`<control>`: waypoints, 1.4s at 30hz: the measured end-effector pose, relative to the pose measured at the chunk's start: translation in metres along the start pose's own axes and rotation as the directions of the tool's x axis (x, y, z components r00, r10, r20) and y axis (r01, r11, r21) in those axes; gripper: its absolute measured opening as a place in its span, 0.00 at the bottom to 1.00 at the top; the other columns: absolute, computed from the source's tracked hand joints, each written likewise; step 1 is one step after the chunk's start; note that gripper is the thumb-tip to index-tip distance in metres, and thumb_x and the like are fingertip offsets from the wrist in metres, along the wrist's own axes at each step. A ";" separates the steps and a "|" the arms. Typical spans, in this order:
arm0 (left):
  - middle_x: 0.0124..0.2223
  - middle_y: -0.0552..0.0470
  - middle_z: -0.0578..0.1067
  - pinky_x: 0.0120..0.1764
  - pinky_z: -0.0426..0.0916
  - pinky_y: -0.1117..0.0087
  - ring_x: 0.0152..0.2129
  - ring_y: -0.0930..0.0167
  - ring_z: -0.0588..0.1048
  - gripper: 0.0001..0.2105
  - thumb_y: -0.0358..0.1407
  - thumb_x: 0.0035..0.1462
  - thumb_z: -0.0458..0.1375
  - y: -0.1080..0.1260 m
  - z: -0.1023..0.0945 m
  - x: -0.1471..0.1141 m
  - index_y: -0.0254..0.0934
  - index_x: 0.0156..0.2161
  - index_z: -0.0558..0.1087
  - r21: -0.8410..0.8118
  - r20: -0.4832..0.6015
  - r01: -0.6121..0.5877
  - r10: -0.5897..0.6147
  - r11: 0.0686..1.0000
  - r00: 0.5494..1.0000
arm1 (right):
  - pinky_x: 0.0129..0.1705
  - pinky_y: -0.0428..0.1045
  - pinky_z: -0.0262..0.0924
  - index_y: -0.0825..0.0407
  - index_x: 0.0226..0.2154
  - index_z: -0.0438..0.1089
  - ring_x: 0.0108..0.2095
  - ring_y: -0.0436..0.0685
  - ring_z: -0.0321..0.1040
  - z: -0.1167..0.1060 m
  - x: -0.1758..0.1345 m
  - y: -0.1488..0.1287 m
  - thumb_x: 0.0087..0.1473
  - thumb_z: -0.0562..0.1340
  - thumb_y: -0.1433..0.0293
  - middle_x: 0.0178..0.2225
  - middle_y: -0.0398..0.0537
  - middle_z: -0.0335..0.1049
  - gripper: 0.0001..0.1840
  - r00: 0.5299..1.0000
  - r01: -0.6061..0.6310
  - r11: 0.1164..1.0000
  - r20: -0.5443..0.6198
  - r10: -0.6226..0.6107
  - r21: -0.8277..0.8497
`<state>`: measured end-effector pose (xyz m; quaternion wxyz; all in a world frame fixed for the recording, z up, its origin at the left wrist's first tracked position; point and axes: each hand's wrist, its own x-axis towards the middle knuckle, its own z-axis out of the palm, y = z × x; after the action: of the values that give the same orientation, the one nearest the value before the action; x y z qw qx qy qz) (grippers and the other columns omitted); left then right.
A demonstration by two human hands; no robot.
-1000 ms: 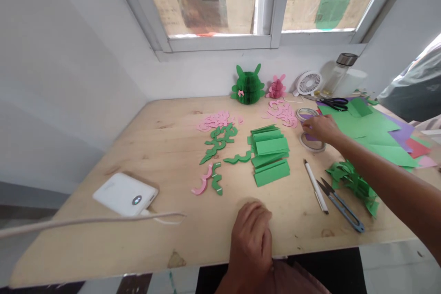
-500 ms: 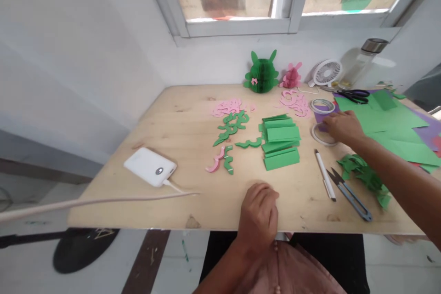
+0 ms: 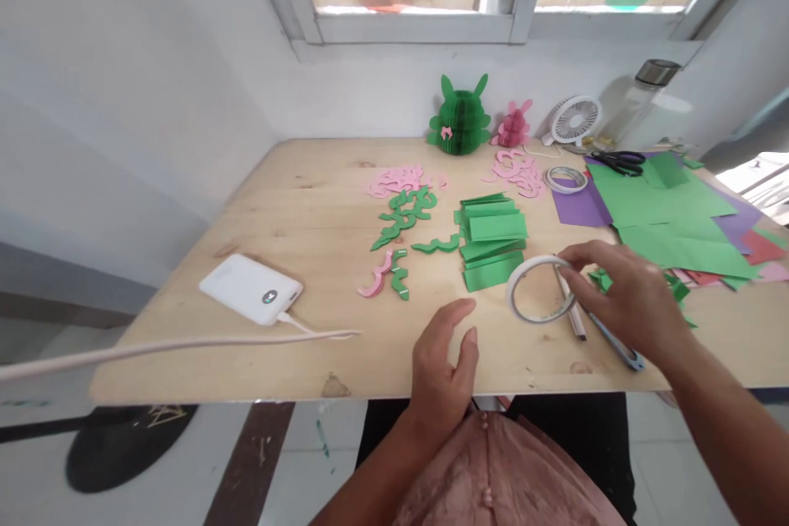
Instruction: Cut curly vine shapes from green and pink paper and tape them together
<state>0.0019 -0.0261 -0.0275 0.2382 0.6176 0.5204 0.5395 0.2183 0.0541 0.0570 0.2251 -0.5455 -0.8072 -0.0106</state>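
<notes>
Tape (image 3: 514, 292), a slim pale ring with a wide hollow, is pinched between the thumb and fingers of the right hand (image 3: 622, 296), held in front of the folded green papers (image 3: 496, 228) on the table (image 3: 277, 222). The left hand (image 3: 442, 362) grasps nothing, its thumb and fingers parted in a loose curve by the table's front edge.

The paperwork looks partway along. A green pleated figure (image 3: 462, 123) with ears and a smaller pink pleated figure (image 3: 513, 127) stand near the wall and appear complete. Cutting seems done on the green scalloped strips (image 3: 400, 220), heaped together, and on the curly, thin pink cutouts (image 3: 399, 180). A wavy pink strip (image 3: 376, 279) and a matching green strip (image 3: 399, 275) lie side by side, the green one bearing small whitish patches.

Assembly appears unfinished: these pieces lie loose, the crisply creased papers are unattached, and broad, smooth green sheets (image 3: 653, 205) lie flat at the right.
</notes>
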 end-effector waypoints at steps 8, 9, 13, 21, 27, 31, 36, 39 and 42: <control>0.47 0.46 0.77 0.50 0.67 0.64 0.44 0.65 0.75 0.16 0.36 0.57 0.58 0.020 0.002 0.018 0.37 0.51 0.72 -0.404 0.237 0.364 -0.289 0.839 0.928 | 0.37 0.57 0.61 0.38 0.30 0.69 0.33 0.63 0.70 0.009 -0.034 -0.040 0.53 0.59 0.61 0.28 0.44 0.73 0.04 0.989 -0.138 0.919 0.009 0.145 0.369; 0.44 0.47 0.79 0.47 0.69 0.66 0.41 0.66 0.76 0.14 0.37 0.57 0.59 0.021 0.003 0.018 0.36 0.48 0.74 -0.428 0.259 0.409 -0.324 0.806 0.910 | 0.37 0.57 0.62 0.39 0.30 0.70 0.33 0.62 0.70 0.009 -0.036 -0.043 0.52 0.60 0.61 0.28 0.44 0.73 0.03 0.987 -0.154 0.907 0.016 0.161 0.392; 0.34 0.49 0.80 0.39 0.70 0.70 0.32 0.69 0.77 0.10 0.38 0.56 0.60 0.025 0.004 0.015 0.34 0.41 0.76 -0.528 0.300 0.514 -0.417 0.676 0.858 | 0.37 0.55 0.63 0.42 0.33 0.72 0.34 0.60 0.70 0.014 -0.042 -0.045 0.52 0.62 0.61 0.31 0.44 0.74 0.05 0.968 -0.243 0.793 0.089 0.234 0.558; 0.35 0.47 0.80 0.39 0.69 0.68 0.28 0.72 0.75 0.13 0.40 0.54 0.62 0.015 0.007 0.010 0.34 0.42 0.74 -0.677 0.310 0.551 -0.490 0.488 0.815 | 0.37 0.48 0.64 0.45 0.36 0.76 0.33 0.54 0.69 0.032 -0.057 -0.042 0.56 0.62 0.59 0.31 0.44 0.75 0.10 0.894 -0.445 0.355 0.384 0.232 0.822; 0.34 0.47 0.80 0.37 0.67 0.71 0.28 0.72 0.75 0.12 0.39 0.55 0.62 0.014 0.005 0.006 0.33 0.42 0.74 -0.647 0.326 0.584 -0.515 0.490 0.793 | 0.33 0.45 0.61 0.48 0.36 0.76 0.28 0.51 0.65 0.037 -0.059 -0.048 0.52 0.66 0.61 0.27 0.44 0.73 0.10 0.850 -0.478 0.076 0.439 0.290 0.875; 0.32 0.46 0.80 0.28 0.64 0.74 0.26 0.72 0.75 0.13 0.39 0.54 0.62 0.019 0.001 0.007 0.32 0.41 0.74 -0.625 0.347 0.622 -0.546 0.472 0.763 | 0.30 0.43 0.59 0.50 0.34 0.77 0.26 0.48 0.63 0.037 -0.055 -0.054 0.50 0.68 0.61 0.25 0.43 0.73 0.10 0.813 -0.495 -0.106 0.503 0.292 0.862; 0.30 0.47 0.79 0.24 0.65 0.75 0.24 0.72 0.75 0.13 0.39 0.51 0.64 0.026 -0.002 0.010 0.32 0.39 0.72 -0.691 0.377 0.638 -0.582 0.341 0.720 | 0.33 0.43 0.61 0.51 0.35 0.78 0.28 0.48 0.66 0.038 -0.053 -0.060 0.52 0.66 0.61 0.27 0.45 0.75 0.12 0.791 -0.499 -0.227 0.547 0.274 0.836; 0.29 0.48 0.79 0.25 0.66 0.75 0.23 0.72 0.75 0.13 0.37 0.50 0.65 0.028 -0.004 0.013 0.32 0.40 0.71 -0.737 0.377 0.627 -0.617 0.252 0.691 | 0.38 0.45 0.62 0.50 0.38 0.78 0.32 0.51 0.69 0.039 -0.056 -0.061 0.52 0.66 0.60 0.31 0.47 0.77 0.14 0.799 -0.482 -0.258 0.541 0.261 0.837; 0.28 0.48 0.79 0.24 0.66 0.76 0.22 0.73 0.75 0.15 0.37 0.49 0.66 0.028 -0.005 0.014 0.32 0.40 0.71 -0.769 0.393 0.618 -0.642 0.163 0.659 | 0.40 0.46 0.62 0.48 0.40 0.78 0.33 0.52 0.69 0.041 -0.059 -0.064 0.52 0.66 0.60 0.33 0.47 0.78 0.14 0.803 -0.488 -0.269 0.548 0.233 0.830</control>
<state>0.0063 -0.0246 0.0034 0.7057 0.1312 0.3862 0.5793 0.1654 -0.0125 0.0127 0.4703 -0.4047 -0.3460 0.7038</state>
